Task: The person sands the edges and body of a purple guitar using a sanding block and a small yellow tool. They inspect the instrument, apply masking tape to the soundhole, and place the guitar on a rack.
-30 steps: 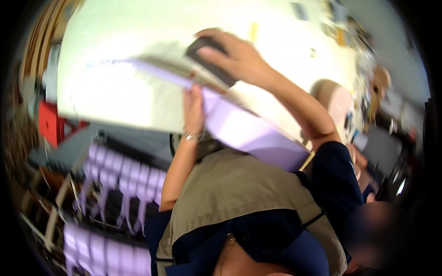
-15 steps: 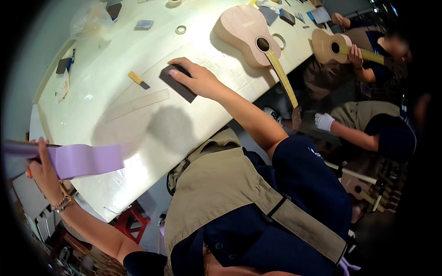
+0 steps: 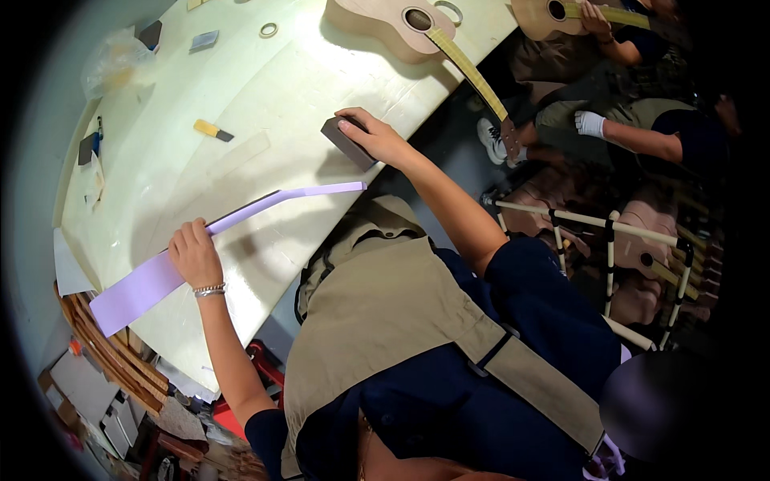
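My left hand (image 3: 195,254) grips the middle of a long, flexible purple strip (image 3: 138,295), held over the near left part of the table. One end of the strip shows its broad face; the other runs to the right, seen nearly edge-on and slightly bent. In my right hand (image 3: 375,138) is a dark grey sanding block (image 3: 350,146), close to the table's near edge, with fingers on its far side and thumb on top. A small tool with a yellow handle and dark blade (image 3: 212,130) lies between the hands, farther back.
An unfinished guitar (image 3: 385,32) lies on the pale table (image 3: 265,96), its neck sticking out past the edge. A tape roll (image 3: 269,30) and plastic bag (image 3: 116,64) lie farther back. Another person holds a second guitar (image 3: 536,16). A pale pipe rack (image 3: 589,218) stands at right.
My left hand has swung right and inward with the purple strip, turning it. My right hand and the sanding block have come nearer the table's near edge. The whole view has shifted.
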{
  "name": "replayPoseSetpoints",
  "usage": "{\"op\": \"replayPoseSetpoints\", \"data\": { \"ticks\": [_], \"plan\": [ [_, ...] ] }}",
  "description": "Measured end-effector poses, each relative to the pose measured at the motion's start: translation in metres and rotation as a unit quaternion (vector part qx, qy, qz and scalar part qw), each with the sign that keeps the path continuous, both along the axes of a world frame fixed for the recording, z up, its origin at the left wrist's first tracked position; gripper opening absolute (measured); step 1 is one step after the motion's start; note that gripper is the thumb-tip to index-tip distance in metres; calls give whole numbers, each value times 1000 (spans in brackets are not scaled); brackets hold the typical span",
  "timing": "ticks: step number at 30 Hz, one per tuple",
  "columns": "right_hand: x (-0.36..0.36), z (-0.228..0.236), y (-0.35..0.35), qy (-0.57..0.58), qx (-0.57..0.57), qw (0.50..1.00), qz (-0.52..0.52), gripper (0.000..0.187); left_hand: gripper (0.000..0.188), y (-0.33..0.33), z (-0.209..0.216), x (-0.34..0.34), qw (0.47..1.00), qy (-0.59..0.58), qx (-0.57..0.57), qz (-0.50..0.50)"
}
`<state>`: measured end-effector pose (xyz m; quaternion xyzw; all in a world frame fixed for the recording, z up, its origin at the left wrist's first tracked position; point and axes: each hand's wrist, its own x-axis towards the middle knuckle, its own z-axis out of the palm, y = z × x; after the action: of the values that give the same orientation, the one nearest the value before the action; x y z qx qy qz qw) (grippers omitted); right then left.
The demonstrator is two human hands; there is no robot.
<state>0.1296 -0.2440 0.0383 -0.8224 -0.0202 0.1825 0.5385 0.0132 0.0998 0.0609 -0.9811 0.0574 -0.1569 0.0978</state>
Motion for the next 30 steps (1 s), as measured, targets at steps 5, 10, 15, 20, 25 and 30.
{"op": "replayPoseSetpoints", "data": {
  "ticks": [5, 10, 15, 20, 25, 30],
  "plan": [
    [16, -20, 8, -64, -21, 995, 76, 44, 24, -1, -26, -5, 998, -5, -51, 21],
    [30, -10, 22, -47, 0, 988, 147, 38, 45, -23, -14, -22, 991, -31, -49, 122],
    [44, -4, 42, -61, -40, 971, 228, 39, 42, -84, -25, -70, 878, -123, -389, 250],
    [52, 9, 68, -178, -162, 924, 297, 47, 46, -98, -58, -46, 498, -163, -784, 332],
    [77, 2, 86, -423, -261, 814, 301, 45, 52, -102, -49, -11, 368, -164, -859, 316],
    [101, -10, 156, -435, -161, 825, 324, 26, 53, -112, -53, -7, 352, -168, -871, 299]
  ]
}}
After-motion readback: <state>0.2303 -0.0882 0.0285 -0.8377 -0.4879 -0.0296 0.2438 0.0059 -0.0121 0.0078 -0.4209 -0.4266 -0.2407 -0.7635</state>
